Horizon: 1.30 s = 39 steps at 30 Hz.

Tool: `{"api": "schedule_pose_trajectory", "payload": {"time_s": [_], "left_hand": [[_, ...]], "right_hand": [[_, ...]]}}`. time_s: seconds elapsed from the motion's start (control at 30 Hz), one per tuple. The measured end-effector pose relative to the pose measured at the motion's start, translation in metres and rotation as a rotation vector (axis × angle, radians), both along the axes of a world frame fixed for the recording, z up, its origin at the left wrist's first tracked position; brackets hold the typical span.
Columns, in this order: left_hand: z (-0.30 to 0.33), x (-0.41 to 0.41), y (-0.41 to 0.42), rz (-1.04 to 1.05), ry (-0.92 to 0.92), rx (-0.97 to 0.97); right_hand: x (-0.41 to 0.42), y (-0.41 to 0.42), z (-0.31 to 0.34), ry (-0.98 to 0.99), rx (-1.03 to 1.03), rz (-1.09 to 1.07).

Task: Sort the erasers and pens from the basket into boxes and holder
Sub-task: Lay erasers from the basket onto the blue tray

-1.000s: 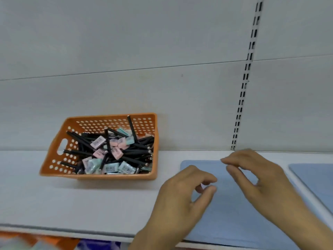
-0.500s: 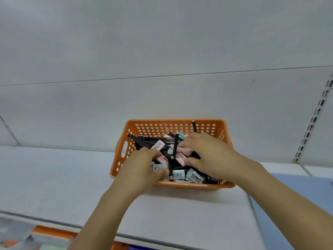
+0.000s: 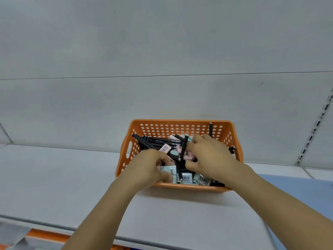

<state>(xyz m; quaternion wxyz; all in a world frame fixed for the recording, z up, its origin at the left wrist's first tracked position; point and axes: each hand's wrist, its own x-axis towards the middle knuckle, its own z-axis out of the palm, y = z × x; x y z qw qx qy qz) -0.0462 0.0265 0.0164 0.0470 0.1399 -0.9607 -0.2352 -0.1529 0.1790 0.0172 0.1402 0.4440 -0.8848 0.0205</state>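
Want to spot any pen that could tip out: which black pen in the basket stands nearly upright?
The black pen leaning on the orange basket's back wall, right of centre; its tip reaches the rim, while the other pens lie flat or slanted in the pile.

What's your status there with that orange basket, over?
Both hands in the basket: left hand and right hand digging among pens and erasers. Grip unclear. Nothing sorted yet.

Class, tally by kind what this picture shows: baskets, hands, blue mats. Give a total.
Orange basket: 1
Hands: 2, left hand and right hand
Blue mat: 1
Total: 4
Pens and erasers overlap too much to count.
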Motion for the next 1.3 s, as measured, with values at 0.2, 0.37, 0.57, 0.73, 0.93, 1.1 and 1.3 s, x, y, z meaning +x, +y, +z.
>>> {"api": "schedule_pose_trajectory", "payload": {"time_s": [0.2, 0.37, 0.57, 0.73, 0.93, 1.1, 1.3], "left_hand": [[-0.006, 0.004, -0.005, 0.003, 0.054, 0.085], [-0.008, 0.010, -0.005, 0.019, 0.143, 0.158], [-0.007, 0.015, 0.004, 0.107, 0.405, 0.350], [-0.006, 0.014, 0.025, 0.172, 0.551, 0.387], [0.004, 0.011, 0.059, 0.145, 0.655, 0.582], [0.015, 0.001, 0.117, -0.033, 0.662, 0.663], [-0.007, -0.037, 0.204, -0.233, 0.495, 0.767]], "right_hand": [[-0.006, 0.004, 0.005, 0.027, -0.043, 0.032], [-0.015, 0.010, 0.005, -0.114, -0.112, 0.071], [-0.019, 0.018, 0.002, -0.221, -0.274, 0.066], [-0.019, 0.030, 0.003, -0.241, -0.455, 0.070], [-0.009, 0.070, 0.017, -0.376, -0.782, 0.095], [0.000, 0.141, 0.018, -0.420, -0.879, 0.016], [-0.003, 0.256, -0.011, -0.540, -0.653, -0.225]]}}
